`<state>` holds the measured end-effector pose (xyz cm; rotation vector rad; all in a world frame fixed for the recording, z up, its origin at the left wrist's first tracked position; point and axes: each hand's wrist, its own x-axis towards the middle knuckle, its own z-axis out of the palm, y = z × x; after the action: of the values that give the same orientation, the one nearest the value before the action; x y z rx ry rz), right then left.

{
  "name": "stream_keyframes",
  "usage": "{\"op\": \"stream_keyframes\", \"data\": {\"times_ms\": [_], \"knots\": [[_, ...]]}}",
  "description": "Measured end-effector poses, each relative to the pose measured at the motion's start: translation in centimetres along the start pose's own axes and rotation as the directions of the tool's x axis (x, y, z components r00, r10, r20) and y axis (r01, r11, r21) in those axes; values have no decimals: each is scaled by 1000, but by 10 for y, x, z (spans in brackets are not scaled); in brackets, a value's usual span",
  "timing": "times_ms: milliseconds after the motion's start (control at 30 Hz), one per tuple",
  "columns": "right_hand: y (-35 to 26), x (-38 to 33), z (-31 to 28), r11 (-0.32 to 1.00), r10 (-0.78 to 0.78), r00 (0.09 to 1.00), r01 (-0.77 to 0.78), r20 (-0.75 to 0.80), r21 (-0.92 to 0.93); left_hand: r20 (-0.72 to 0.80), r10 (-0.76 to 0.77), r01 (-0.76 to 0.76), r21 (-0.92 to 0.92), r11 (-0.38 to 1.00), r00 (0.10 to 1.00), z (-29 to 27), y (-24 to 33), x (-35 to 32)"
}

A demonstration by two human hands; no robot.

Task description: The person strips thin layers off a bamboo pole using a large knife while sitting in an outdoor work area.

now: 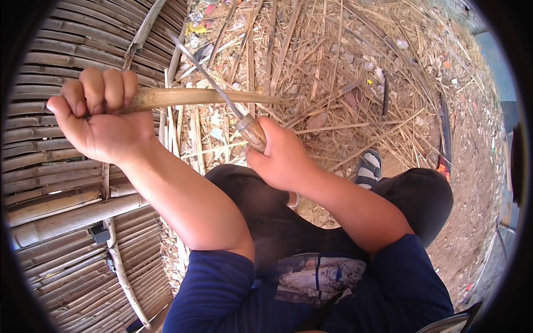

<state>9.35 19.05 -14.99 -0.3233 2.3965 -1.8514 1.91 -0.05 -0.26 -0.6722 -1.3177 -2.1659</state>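
My left hand [108,119] is raised at the left with its fingers curled round one end of a split bamboo strip [200,96]. The strip reaches out to the right, its far end thin and slightly bent. My right hand [280,152] grips the wooden handle of a knife [251,132]. Its long, narrow blade slants up and to the left, crossing the bamboo strip; the tip is blurred. Whether the blade touches the strip I cannot tell.
A slatted bamboo wall [55,133] stands close on the left. Bamboo shavings and split strips [294,50] litter the ground ahead. A curved tool with an orange-red end [443,144] lies at the right, beyond my sandalled foot [367,169]. Bare soil [472,222] lies farther right.
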Motion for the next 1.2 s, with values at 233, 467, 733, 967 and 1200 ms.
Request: {"op": "stream_keyframes", "data": {"times_ms": [233,467,733,967,1200], "knots": [[7,-1,8,996,-68,995,73,-77,58,46,3,-3,0,1000,999,26,-6,-1],[-15,0,-9,999,-34,999,35,40,-15,49,-15,16,-21,1000,999,1,2,-1],[74,9,5,980,176,983,-180,-50,-84,0,33,-33,107,994,999,29,-7,2],[27,9,-11,987,153,988,-153,11,45,20,2,-2,4,1000,1000,21,-6,2],[63,7,19,996,-31,997,37,-75,79,68,-12,13,-11,1000,998,23,-4,1]]}}
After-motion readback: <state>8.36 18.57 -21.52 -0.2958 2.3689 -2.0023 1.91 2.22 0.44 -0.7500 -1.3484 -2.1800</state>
